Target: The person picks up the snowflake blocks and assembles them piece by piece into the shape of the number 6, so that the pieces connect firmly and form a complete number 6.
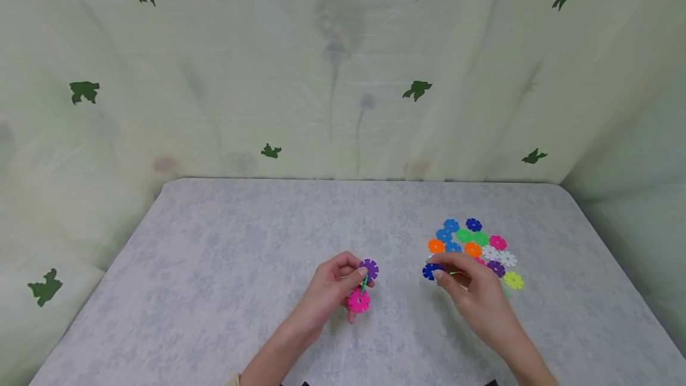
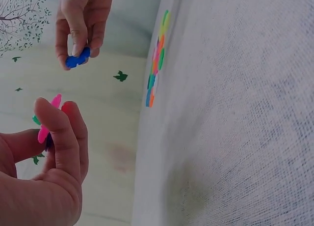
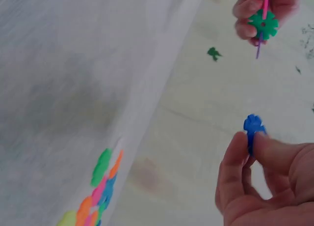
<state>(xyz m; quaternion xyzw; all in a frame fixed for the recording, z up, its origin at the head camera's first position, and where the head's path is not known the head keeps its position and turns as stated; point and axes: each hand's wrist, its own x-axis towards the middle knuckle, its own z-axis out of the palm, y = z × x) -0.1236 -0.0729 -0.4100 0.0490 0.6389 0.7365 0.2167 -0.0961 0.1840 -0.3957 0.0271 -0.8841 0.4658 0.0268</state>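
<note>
My left hand (image 1: pixel 333 283) pinches a small chain of notched plastic discs, held above the table. A purple disc (image 1: pixel 371 268) forms its upper end and a pink disc (image 1: pixel 359 302) its lower end. Between them sits a green disc (image 3: pixel 270 29), edge-on in the head view but face-on in the right wrist view. To the right, my right hand (image 1: pixel 479 296) pinches a single dark blue disc (image 1: pixel 430 271) between thumb and fingers, also raised off the table. A gap separates the blue disc from the chain.
A loose pile of discs in several colours lies right of centre, partly behind my right hand, with an orange disc (image 1: pixel 436 246) at its left and a yellow disc (image 1: pixel 513 280) at its right. The grey table (image 1: pixel 214 255) meets a patterned curtain (image 1: pixel 332 64) at its back.
</note>
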